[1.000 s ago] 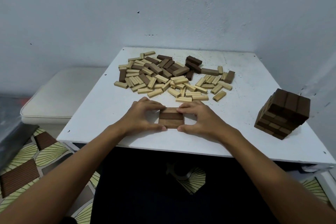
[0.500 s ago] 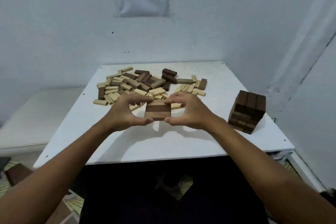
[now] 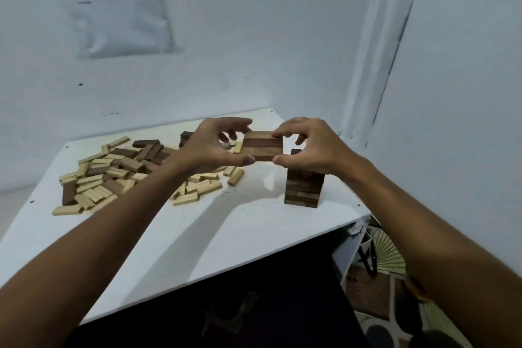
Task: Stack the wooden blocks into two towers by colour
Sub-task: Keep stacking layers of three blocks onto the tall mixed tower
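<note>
Both hands — left hand, right hand — pinch a row of dark blocks with curled fingers, above the dark tower.

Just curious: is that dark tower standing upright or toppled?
Upright. The dark tower stands square on the table, its layers level.

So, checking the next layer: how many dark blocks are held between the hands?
3, side by side as one flat row, pinched between the left hand and right hand, in the air above and left of the dark tower.

Loose blocks left on table, tower right
</note>
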Tool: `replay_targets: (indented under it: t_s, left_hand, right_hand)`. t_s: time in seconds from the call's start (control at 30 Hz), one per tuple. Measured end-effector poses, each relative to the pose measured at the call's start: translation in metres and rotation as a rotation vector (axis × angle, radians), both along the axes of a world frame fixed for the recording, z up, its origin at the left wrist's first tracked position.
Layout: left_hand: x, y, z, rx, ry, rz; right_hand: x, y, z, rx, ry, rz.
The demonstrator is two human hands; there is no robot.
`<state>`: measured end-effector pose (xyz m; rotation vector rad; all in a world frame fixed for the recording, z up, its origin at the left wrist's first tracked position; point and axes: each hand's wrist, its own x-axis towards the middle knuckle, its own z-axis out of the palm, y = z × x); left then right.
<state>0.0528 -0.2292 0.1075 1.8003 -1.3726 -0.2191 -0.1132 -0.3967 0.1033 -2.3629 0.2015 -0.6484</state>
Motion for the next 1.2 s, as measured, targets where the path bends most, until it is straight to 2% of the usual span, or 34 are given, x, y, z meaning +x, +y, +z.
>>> replay_targets:
  t_s: [0.33,1.2]
  left_hand:
    - [-0.022,-0.077,-0.023,0.085,0.097,-0.104]
    - [-0.019,-0.086,-0.043,0.149,0.069,-0.1]
  right_hand:
    - [-0.044,-0.053,-0.016,0.006,0.072,-0.13]
    - [-0.046,-0.063,-0.039,0.029,0.1,-0.152]
